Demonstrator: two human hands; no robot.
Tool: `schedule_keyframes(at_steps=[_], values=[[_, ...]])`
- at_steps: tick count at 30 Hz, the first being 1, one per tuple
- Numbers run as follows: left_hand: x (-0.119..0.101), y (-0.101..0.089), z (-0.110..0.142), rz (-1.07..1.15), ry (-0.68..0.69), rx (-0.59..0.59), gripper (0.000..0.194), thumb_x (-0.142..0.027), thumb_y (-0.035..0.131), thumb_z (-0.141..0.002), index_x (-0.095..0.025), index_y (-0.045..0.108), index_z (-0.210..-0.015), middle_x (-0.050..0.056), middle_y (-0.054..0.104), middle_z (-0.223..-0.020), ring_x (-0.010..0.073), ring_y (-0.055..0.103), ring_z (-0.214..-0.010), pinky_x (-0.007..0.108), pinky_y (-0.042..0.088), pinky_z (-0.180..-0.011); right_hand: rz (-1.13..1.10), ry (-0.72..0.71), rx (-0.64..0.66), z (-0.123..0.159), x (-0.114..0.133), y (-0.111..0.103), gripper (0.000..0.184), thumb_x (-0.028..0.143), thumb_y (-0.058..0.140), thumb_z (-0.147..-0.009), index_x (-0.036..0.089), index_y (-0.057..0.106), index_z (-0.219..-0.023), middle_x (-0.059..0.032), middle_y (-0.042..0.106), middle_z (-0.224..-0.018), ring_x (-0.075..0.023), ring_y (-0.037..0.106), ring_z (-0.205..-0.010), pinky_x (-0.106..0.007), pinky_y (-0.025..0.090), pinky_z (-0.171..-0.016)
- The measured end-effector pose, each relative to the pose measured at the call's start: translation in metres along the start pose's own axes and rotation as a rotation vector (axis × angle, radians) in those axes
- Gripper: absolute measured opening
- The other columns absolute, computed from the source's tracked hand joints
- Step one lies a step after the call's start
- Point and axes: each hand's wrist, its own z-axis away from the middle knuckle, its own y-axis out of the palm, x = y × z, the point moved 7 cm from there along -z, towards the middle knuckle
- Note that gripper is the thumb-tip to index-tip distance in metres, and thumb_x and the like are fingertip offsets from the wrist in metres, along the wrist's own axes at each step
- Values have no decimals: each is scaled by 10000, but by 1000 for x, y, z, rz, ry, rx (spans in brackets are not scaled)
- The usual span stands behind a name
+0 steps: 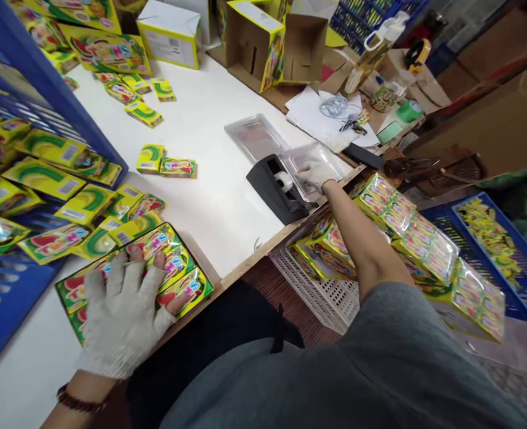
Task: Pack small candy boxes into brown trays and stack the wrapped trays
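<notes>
L hand (123,313), gloved, lies open & flat on yellow blister packs (180,292) near front edge of tabletop (219,238). R hand (316,173), gloved, on clear plastic tray (310,156), grip unclear, just beside black tape dispenser (263,186).

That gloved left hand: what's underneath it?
The white-gloved left hand rests on yellow printed packets; the part beneath the palm is covered, so its print cannot be seen.

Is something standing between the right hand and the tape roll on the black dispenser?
Only the clear plastic tray under the gloved right hand lies there, and it reaches the side of the black dispenser. The tape roll sits just past that edge.
</notes>
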Motion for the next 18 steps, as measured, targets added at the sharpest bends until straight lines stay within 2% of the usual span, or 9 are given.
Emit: schedule_keyframes(at_steps=[3,5,7,10,14,16,18], values=[[0,-1,-1,33,15,-19,769,-533,319,-1027,-119,293,-1675,331,468,-1574,590,396,-1473,783,399,-1036,-94,189,50,3,-28,14,302,228,861,-752,185,574,-668,68,475,-509,-89,452,-515,-238,420,-531],[0,-2,-2,48,25,-29,812,-518,323,-1030,-184,85,-1732,316,404,-1633,606,369,-1491,804,396,-1026,-210,270,113,5,-35,19,352,312,903,-733,189,578,-676,81,443,-486,-77,430,-487,-217,379,-492],[-1,-3,-3,61,35,-27,839,-516,321,-1033,-226,-33,-1736,309,355,-1670,620,351,-1500,820,393,-1017,-303,288,170,6,-36,19,376,382,923,-728,184,605,-700,78,444,-478,-71,425,-469,-203,359,-468],[-1,-3,-4,68,38,-13,852,-537,315,-1033,-241,-69,-1733,319,341,-1673,632,347,-1499,833,390,-1006,-350,260,185,6,-33,15,384,438,930,-738,167,659,-747,69,446,-462,-68,413,-446,-195,342,-444],[0,-3,-4,69,34,-4,848,-536,315,-1031,-264,-80,-1730,303,359,-1666,627,349,-1501,824,389,-1014,-289,222,189,6,-29,15,388,493,892,-797,155,702,-804,68,427,-433,-76,390,-417,-211,328,-427],[0,-2,-3,65,32,-6,850,-533,322,-1026,-250,-56,-1733,302,379,-1652,622,355,-1498,816,386,-1025,-198,207,163,6,-27,14,383,495,857,-845,143,712,-811,43,483,-471,-92,444,-445,-230,389,-458],[0,-2,-4,48,30,-5,840,-533,320,-1020,-194,36,-1735,324,424,-1607,613,369,-1489,803,388,-1032,-107,198,95,8,-24,12,375,484,816,-896,127,718,-839,5,589,-588,-120,553,-538,-253,486,-543]])
